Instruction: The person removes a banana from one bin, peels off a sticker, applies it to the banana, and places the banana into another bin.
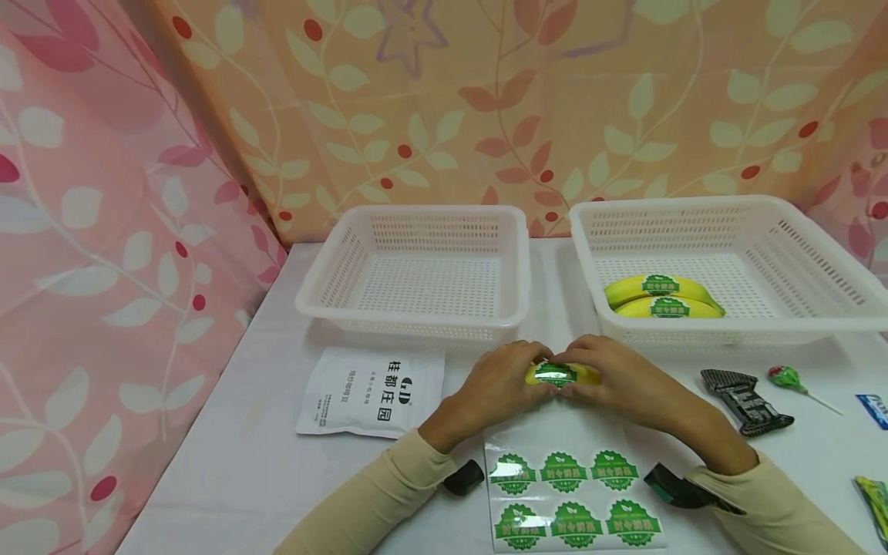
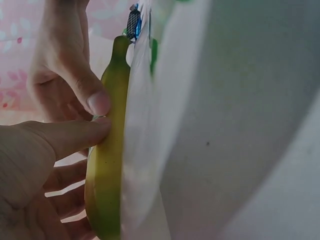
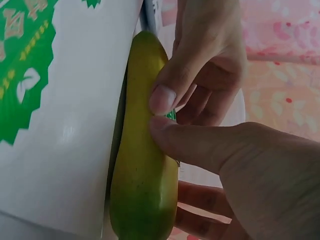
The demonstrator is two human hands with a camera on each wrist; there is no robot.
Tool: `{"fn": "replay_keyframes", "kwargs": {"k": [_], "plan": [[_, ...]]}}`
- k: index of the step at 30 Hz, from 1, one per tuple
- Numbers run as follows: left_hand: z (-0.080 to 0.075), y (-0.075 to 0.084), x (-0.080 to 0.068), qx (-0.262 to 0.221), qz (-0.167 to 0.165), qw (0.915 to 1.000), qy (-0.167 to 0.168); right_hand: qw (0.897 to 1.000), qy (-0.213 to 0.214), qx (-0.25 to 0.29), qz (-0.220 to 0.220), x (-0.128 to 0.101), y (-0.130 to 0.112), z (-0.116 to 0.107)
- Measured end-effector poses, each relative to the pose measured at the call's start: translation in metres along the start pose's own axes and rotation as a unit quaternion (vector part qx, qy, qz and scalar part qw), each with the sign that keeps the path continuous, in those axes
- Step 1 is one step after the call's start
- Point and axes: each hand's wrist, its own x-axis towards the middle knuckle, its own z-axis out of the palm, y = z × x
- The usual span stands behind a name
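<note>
- Banana [image 1: 563, 375] lies on the bench [image 1: 264, 432] between my two hands, with a green round sticker [image 1: 555, 375] on its upper side.
- My left hand [image 1: 501, 385] grips the banana at its left end; from the left wrist view I see its thumb [image 2: 75, 134] pressed flat against the banana's side.
- My right hand [image 1: 617, 379] grips the right end, and its thumb [image 3: 200, 145] meets the left hand's thumb on the peel, right at the sticker's edge.
- Fingers of both hands curl around the fruit, so neither is open.
- Just on the near side of my hands lies a sticker sheet [image 1: 572, 493] with six more green stickers; the banana touches or overlaps its far edge.
- Beyond my left hand stands an empty white basket [image 1: 416, 308].
- Beyond my right hand is a second white basket [image 1: 819, 254] holding two bananas [image 1: 659, 297], each already wearing a green sticker.
- Left of my left hand rests a white packet [image 1: 371, 391] with printed writing.
- Right of my right hand lie a dark wrapped snack [image 1: 745, 401], a lollipop [image 1: 787, 378] and a blue wrapper [image 1: 876, 408] at the frame's edge.
- Both arms wear beige sleeves [image 1: 375, 493].
</note>
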Motion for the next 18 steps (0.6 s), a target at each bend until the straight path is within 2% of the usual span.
{"fn": "replay_keyframes", "kwargs": {"k": [4, 9, 18], "plan": [[-0.0008, -0.0007, 0.0010, -0.002, 0.004, 1.0000, 0.006, 1.000, 0.015, -0.002, -0.005, 0.0011, 0.0030, 0.0010], [-0.0015, -0.0004, 0.0017, 0.018, 0.008, 0.9997, 0.014, 1.000, 0.027, -0.009, -0.011, 0.0015, 0.0027, 0.0032], [0.0016, -0.0019, 0.0020, 0.024, 0.008, 0.9993, 0.027, 1.000, 0.013, -0.007, 0.000, -0.0006, 0.0016, 0.0041]]}}
